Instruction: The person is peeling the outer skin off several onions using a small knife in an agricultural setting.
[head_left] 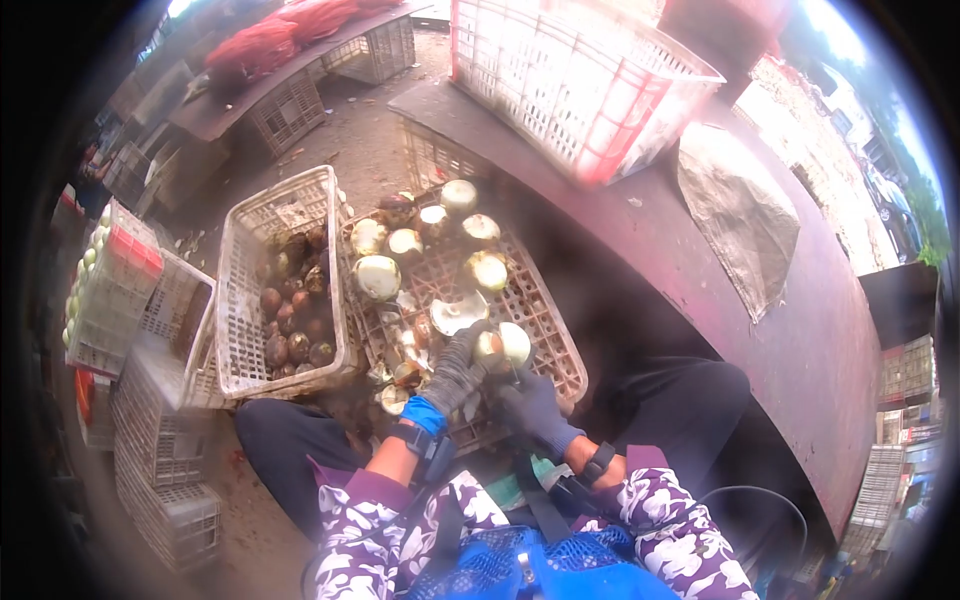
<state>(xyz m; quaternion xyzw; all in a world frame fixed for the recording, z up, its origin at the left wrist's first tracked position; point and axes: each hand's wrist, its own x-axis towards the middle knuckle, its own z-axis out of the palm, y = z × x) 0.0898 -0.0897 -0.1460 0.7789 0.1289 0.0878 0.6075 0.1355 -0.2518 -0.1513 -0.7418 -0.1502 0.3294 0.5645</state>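
Note:
My left hand (456, 372), in a dark grey glove, is closed around a pale round fruit (514, 342) that looks like a peeled coconut, with a brownish patch at its left side. Just below the fruit is my gloved right hand (534, 408), its fingers curled; what they grip is hidden. Beyond both hands lies a curved white husk piece (458, 314). Several more pale round fruits, one a whitish fruit (378, 277), rest on an upturned plastic crate (560, 345). Peel scraps (408, 345) lie left of my left hand.
A white crate (228, 300) holding several brown round fruits stands at left. To the right runs a reddish board (720, 300) with a large crate (580, 90) and a sack (745, 210) on it. Stacked crates (165, 430) stand at far left.

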